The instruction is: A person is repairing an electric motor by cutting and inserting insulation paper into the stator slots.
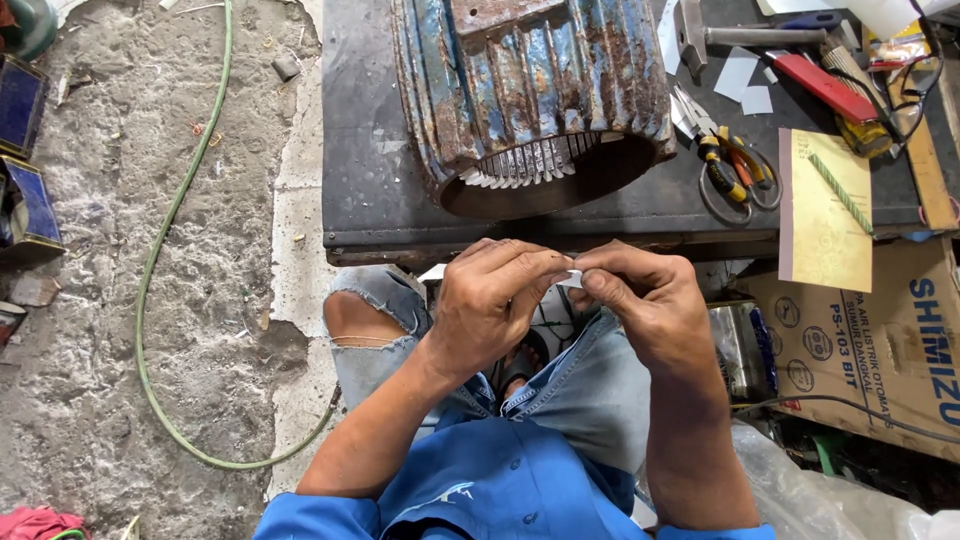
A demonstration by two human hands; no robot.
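My left hand (490, 305) and my right hand (640, 300) meet in front of my lap, just below the edge of the dark metal workbench (370, 190). Between their fingertips they pinch a small white slip of paper (570, 277). Most of the slip is hidden by my fingers. On the bench right above stands a rusty blue ribbed motor housing (530, 90), its open end facing me with white paper strips sticking out of the slots inside.
Scissors and pliers (735, 175) lie right of the housing, with a yellow sheet (825, 215), a hammer (740, 35) and a red tool (825, 85). A cardboard box (880, 340) stands at my right. A green hose (150, 290) curves over the concrete floor on the left.
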